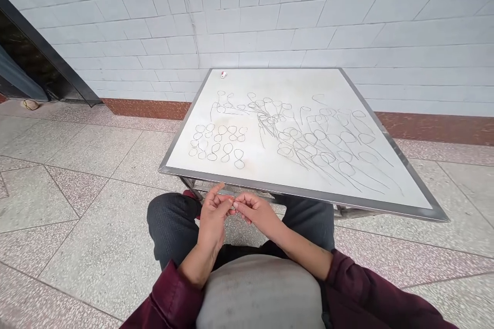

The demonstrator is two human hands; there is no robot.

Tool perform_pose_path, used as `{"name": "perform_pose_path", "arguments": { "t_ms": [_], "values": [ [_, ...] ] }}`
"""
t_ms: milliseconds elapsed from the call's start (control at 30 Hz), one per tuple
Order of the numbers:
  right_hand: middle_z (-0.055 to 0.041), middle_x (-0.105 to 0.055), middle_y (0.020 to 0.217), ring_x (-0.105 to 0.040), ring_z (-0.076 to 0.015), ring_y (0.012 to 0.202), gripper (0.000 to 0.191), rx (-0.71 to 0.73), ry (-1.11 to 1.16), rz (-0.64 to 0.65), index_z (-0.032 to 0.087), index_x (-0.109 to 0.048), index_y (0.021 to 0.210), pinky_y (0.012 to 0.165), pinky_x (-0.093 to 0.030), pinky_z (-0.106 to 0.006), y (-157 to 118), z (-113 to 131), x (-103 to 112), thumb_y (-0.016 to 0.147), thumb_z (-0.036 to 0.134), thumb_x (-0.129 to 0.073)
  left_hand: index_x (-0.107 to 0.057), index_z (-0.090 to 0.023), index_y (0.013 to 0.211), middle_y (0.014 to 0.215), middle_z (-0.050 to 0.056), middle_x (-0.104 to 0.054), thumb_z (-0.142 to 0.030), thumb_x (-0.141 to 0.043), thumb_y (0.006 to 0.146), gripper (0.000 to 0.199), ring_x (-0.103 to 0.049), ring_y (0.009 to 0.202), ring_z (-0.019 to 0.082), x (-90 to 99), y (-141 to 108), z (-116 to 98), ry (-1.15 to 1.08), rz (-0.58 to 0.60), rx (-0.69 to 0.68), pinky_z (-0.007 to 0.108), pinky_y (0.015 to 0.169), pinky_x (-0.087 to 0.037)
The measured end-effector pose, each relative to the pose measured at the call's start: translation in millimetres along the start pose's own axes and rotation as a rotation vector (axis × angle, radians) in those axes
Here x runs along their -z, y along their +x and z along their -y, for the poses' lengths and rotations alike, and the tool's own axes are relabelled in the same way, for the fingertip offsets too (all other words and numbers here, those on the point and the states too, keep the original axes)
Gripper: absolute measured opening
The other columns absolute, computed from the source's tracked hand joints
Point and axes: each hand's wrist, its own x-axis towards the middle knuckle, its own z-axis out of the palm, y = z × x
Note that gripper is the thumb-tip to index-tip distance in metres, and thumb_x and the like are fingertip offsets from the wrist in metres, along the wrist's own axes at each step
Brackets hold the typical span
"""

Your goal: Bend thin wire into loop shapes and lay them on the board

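In front of my lap, just below the table's near edge, both hands meet at the fingertips. My left hand (214, 213) pinches with thumb and fingers, its index finger raised. Thumb against fingers, my right hand (254, 211) is closed at the same spot. What they share looks like a thin wire, mostly hidden by the fingers. On the white tabletop (247, 177) ahead lie several wires twisted into figure-eights (227, 151) at the left. Towards the middle and right are many loose wires with looped ends (320, 136), some piled across each other.
A small white and red item (224, 75) sits in the table's far left corner. The table has a grey metal rim (301, 193) and stands against a tiled wall (254, 31). My knees (173, 223) are under its near edge. A dark doorway (34, 56) opens at the left.
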Motion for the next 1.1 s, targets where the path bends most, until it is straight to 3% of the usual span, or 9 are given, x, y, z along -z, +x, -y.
{"name": "perform_pose_path", "arguments": {
  "t_ms": [300,633,900,1100],
  "values": [
    [0.0025,-0.054,0.065,-0.043,-0.0077,0.047,0.024,-0.009,0.008,-0.043,0.019,-0.057,0.075,0.039,-0.037,-0.020,2,9,7,0.075,0.042,-0.065,-0.057,-0.019,0.121,0.098,0.007,-0.066,-0.035,-0.070,0.077,0.048,-0.060,0.081,0.013,5.4,2,-2,0.048,0.004,0.021,0.024,0.069,-0.048],
    [0.0033,-0.054,0.064,-0.043,-0.0077,0.047,0.017,0.006,-0.090,-0.130,0.020,-0.058,0.076,0.038,-0.039,-0.018,6,10,15,0.077,0.037,-0.061,-0.058,-0.017,0.119,0.096,0.008,-0.067,-0.038,-0.073,0.074,0.052,-0.060,0.080,0.014,14.4,7,3,0.106,0.028,0.050,0.024,0.067,-0.048],
    [0.0026,-0.057,0.068,-0.050,-0.0096,0.053,0.014,-0.018,-0.366,-0.260,0.020,-0.058,0.078,0.047,-0.045,-0.021,43,19,55,0.082,0.033,-0.053,-0.058,-0.017,0.118,0.095,0.007,-0.067,-0.039,-0.074,0.070,0.055,-0.060,0.077,0.012,60.7,28,10,0.183,-0.064,-0.039,0.023,0.067,-0.048],
    [0.0021,-0.060,0.068,-0.051,-0.0086,0.043,0.005,-0.084,-0.523,-0.323,0.019,-0.058,0.079,0.049,-0.041,-0.023,82,24,78,0.081,0.023,-0.056,-0.060,-0.015,0.110,0.083,0.005,-0.068,-0.039,-0.078,0.060,0.058,-0.060,0.068,0.012,98.3,48,42,0.258,-0.121,0.032,0.023,0.060,-0.046]
  ]
}}
